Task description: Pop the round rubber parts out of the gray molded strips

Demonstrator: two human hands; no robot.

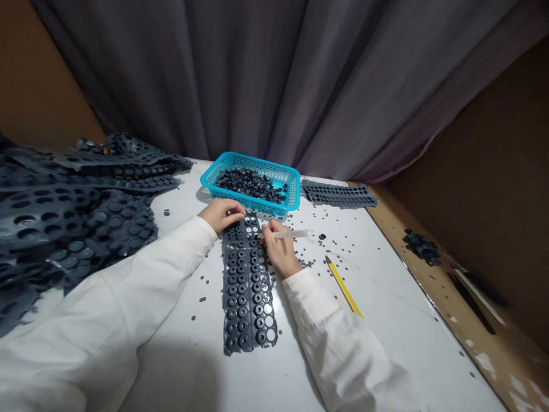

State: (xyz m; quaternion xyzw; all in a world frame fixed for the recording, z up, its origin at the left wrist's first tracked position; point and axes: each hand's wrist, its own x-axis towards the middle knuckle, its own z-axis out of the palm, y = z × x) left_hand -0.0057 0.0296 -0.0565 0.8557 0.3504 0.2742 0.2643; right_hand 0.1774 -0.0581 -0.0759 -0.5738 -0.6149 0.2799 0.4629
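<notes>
Head view shows the strip (pixel 248 289) on the surface (pixel 386 252) just before the basket (pixel 295 194), the left hand (pixel 222 216) at its far end, finger grip impossible to tell, the right hand (pixel 279 250) with fingers closed round a stick (pixel 295 234), and sheets (pixel 98 214) heaped left of the basket.

Lit brightly over the table (pixel 377 274), with soft glare near its middle and broad shadow at the lower edge; dim along the curtain (pixel 240 74); stretched toward the corners.
</notes>
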